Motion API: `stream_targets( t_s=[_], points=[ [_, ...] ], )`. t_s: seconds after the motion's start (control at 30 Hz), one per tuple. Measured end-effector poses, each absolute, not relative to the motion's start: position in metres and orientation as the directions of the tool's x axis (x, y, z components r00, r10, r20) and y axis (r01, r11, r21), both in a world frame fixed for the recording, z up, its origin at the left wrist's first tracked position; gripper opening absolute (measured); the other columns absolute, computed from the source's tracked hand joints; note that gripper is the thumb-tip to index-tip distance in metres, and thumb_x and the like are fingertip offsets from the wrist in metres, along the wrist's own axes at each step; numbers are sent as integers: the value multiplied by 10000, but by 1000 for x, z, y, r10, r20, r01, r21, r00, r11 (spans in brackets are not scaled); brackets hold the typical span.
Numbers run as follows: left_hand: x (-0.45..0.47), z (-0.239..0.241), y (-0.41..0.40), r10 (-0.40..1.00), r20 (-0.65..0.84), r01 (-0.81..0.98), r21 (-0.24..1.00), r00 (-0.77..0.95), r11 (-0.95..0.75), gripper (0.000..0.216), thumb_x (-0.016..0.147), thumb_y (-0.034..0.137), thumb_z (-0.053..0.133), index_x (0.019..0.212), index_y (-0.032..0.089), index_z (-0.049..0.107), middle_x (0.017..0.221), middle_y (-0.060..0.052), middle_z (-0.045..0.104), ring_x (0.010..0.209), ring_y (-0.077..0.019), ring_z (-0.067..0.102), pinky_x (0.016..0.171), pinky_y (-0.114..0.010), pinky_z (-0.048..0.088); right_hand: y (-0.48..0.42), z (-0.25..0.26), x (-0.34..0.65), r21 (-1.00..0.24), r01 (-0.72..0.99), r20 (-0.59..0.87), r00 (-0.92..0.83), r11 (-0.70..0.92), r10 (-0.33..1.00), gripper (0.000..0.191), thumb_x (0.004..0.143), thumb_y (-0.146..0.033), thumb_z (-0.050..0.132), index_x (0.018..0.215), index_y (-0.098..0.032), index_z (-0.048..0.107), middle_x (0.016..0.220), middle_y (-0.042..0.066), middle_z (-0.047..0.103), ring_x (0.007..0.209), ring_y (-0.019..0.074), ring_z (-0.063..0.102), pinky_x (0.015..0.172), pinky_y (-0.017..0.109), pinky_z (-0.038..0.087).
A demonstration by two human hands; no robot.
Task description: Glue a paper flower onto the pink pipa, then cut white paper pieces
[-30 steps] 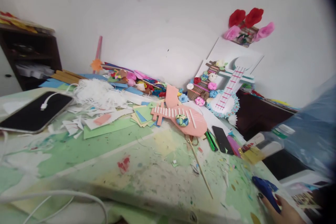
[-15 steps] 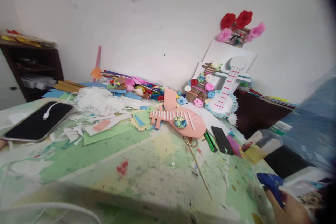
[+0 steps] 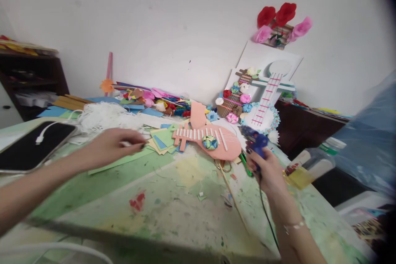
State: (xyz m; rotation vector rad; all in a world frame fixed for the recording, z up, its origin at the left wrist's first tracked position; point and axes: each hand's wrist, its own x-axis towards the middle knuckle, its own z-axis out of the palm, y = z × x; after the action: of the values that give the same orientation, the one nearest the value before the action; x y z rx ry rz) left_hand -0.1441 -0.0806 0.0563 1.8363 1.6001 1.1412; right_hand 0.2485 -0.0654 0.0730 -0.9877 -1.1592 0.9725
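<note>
My right hand (image 3: 267, 169) grips a blue hot glue gun (image 3: 256, 142) with a black cord hanging from it. The gun's nozzle points up and left, by the right end of a pink paper guitar (image 3: 227, 150). That guitar lies flat on the table with white strips on its neck, pale strings and a green-blue paper rosette (image 3: 210, 142). My left hand (image 3: 116, 148) hovers left of the guitar, over paper scraps. Its thumb and forefinger stand a little apart, with nothing clearly between them.
Scissors (image 3: 223, 166), a wooden stick (image 3: 235, 200) and a green cutter (image 3: 245, 164) lie near the guitar. White string (image 3: 100, 117) and a phone (image 3: 34, 146) are at left. A plastic bottle (image 3: 328, 156) stands right. Decorated guitars (image 3: 262, 111) lean against the wall.
My right hand has brought the glue gun from the lower right edge up and left to the guitar. My left hand has come in from the left edge over the scraps.
</note>
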Motion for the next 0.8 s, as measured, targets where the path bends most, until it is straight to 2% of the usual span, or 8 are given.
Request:
stream_targets(
  t_s=[0.07,0.13,0.23,0.3,0.37,0.53,0.67,0.8],
  points=[
    [-114,44,-27,906,362,745,538,220,-396,383,734,387,620,1066,200,644,1136,-86,644,1054,-265,576,875,-358,481,-44,64,231,-945,-110,294,133,309,946,238,631,-282,714,736,-187,523,435,-90,431,385,55,348,388,186,273],
    [-80,27,21,849,413,808,342,329,-480,513,723,371,607,1188,156,577,1269,-143,564,1212,-302,473,1011,-410,376,-30,50,219,-937,-107,315,146,332,938,196,646,-262,671,768,-175,544,449,-78,472,407,64,385,410,187,302],
    [-39,8,70,906,300,890,254,300,-379,761,652,483,669,1317,179,459,1425,-167,409,1324,-367,321,1054,-482,286,-21,29,213,-952,-75,287,125,298,950,222,701,-280,610,883,-159,575,469,-70,504,421,73,408,427,192,315],
    [-26,4,88,950,198,919,268,239,-287,775,671,596,614,1314,195,451,1411,-172,422,1298,-388,341,1022,-523,293,-21,21,216,-960,-53,268,113,275,957,225,718,-290,601,897,-156,576,478,-65,512,423,74,410,429,196,311],
    [-24,7,100,970,139,927,296,198,-232,727,706,663,531,1261,194,494,1315,-179,514,1226,-401,411,965,-541,331,-22,19,220,-961,-63,260,136,270,956,221,726,-294,603,898,-159,573,484,-67,505,425,74,409,426,198,298],
    [-39,15,119,971,116,899,369,208,-237,851,582,659,639,1286,205,484,1269,-158,556,1160,-397,475,922,-466,383,-20,23,225,-953,-85,268,202,290,942,212,726,-283,608,890,-149,590,489,-64,493,425,68,410,422,200,291],
    [-54,19,128,988,140,899,438,-63,-5,745,719,632,525,1275,135,507,1325,-196,511,1236,-377,444,972,-424,363,-20,20,222,-958,-105,247,167,266,955,195,725,-264,617,881,-149,595,512,-54,508,423,68,407,412,205,288],
    [-72,27,131,977,45,854,496,-209,160,613,799,594,436,1096,93,629,1122,-217,641,1098,-373,574,870,-397,447,-22,16,220,-966,-100,227,128,240,965,157,732,-251,628,854,-161,585,510,-59,493,429,76,408,409,211,286]
  ],
)
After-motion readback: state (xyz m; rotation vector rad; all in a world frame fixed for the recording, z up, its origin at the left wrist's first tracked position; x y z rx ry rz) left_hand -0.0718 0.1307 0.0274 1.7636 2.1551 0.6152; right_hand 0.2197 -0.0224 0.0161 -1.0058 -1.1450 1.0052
